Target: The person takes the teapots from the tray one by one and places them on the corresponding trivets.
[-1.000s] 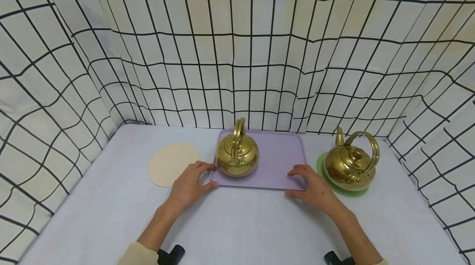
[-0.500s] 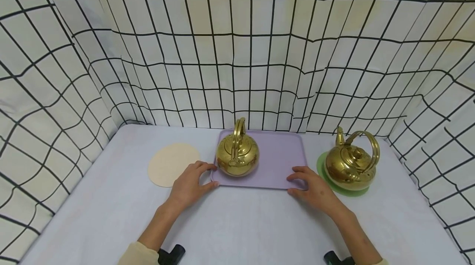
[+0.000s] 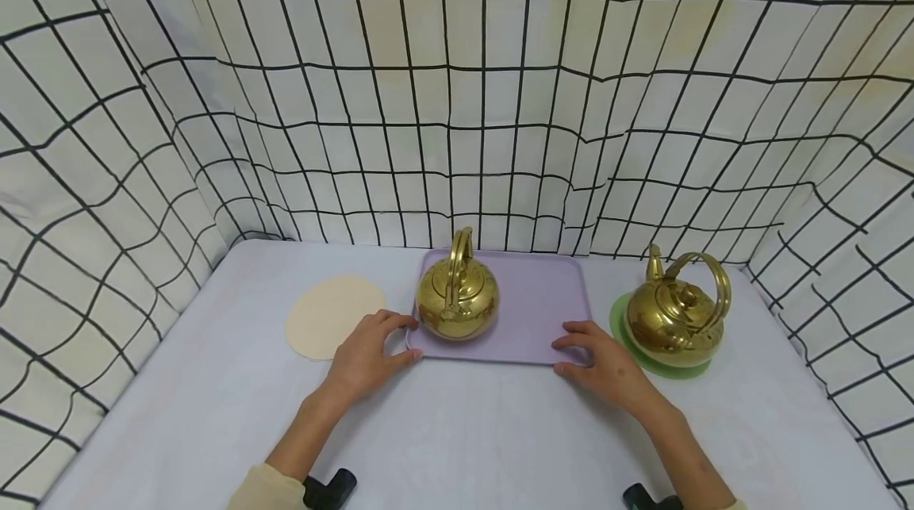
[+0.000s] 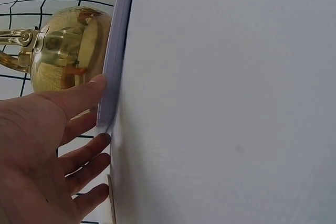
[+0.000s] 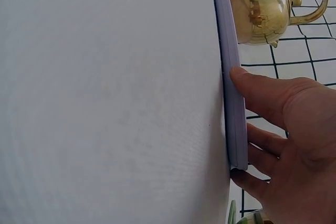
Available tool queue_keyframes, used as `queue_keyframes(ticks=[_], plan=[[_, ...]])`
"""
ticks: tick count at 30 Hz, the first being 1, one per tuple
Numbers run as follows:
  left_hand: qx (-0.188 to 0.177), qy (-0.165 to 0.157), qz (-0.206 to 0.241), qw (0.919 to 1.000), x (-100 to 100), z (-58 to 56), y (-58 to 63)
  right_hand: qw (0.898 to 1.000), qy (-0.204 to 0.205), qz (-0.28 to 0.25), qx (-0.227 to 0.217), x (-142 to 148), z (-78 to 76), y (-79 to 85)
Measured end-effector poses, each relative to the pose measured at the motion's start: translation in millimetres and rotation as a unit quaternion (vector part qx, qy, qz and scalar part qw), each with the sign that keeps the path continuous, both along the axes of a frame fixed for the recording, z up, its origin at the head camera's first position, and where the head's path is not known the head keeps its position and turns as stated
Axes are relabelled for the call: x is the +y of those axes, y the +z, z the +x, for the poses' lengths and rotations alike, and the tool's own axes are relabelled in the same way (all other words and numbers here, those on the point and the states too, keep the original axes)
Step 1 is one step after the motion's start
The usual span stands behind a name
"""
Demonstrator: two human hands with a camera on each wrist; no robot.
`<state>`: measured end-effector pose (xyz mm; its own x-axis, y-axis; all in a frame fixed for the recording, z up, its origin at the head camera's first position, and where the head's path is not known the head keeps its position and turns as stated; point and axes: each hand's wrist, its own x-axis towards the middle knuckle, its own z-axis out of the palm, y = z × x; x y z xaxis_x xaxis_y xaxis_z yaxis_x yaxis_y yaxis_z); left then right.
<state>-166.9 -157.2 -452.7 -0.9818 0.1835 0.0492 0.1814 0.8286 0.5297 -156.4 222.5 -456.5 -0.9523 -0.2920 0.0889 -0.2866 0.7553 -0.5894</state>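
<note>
A lavender tray (image 3: 539, 288) lies on the white tabletop with a brass kettle (image 3: 457, 300) upright on its left half. My left hand (image 3: 360, 355) holds the tray's near left corner, thumb on the front edge and index finger at the left side. At the near right corner, my right hand (image 3: 603, 363) has its thumb against the front edge and its fingers bent around the corner. The right wrist view shows that thumb (image 5: 252, 82) on the tray's rim (image 5: 233, 114). Neither hand touches the kettle. The fingers' exact contact behind the rim is partly hidden.
A second brass kettle (image 3: 674, 320) stands on a green round mat (image 3: 621, 312), right of the tray. To the left lies a beige round mat (image 3: 328, 316), partly covered by my left hand. White walls with a black grid (image 3: 485, 127) enclose the table's back and sides.
My right hand's thumb and fingers have shifted slightly closer to the tray's near right corner. The left hand, tray and both kettles look unmoved.
</note>
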Motion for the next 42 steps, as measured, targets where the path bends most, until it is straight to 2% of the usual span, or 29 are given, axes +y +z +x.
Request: queue_keyframes(ticks=[5, 10, 16, 21, 27, 35, 42], plan=[[-0.003, 0.000, 0.009, 1.0000, -1, -3.4, 1.1, 1.000, -0.004, 0.000, -0.005, 0, -0.4, 2.0], [-0.012, 0.014, 0.035, 0.9992, -2, -6.7, 4.5, 1.000, -0.002, 0.001, -0.008, 0, -0.1, 4.0], [0.011, 0.042, 0.088, 0.9951, 0, -10.5, 7.8, 1.000, -0.005, 0.003, -0.006, 1, -0.8, 3.5], [0.041, 0.052, 0.149, 0.9866, 1, -14.3, 10.1, 1.000, -0.005, 0.003, -0.008, 2, -0.6, 2.7], [0.046, 0.061, 0.213, 0.9740, 4, -16.1, 17.6, 1.000, -0.007, 0.000, -0.013, 1, 0.2, 2.4], [0.063, 0.074, 0.275, 0.9564, 8, -15.6, 27.2, 1.000, 0.001, -0.009, -0.007, 2, -0.1, -1.0], [0.056, 0.051, 0.297, 0.9517, 14, -16.1, 34.8, 1.000, 0.000, -0.013, -0.003, 2, 0.7, 0.2]])
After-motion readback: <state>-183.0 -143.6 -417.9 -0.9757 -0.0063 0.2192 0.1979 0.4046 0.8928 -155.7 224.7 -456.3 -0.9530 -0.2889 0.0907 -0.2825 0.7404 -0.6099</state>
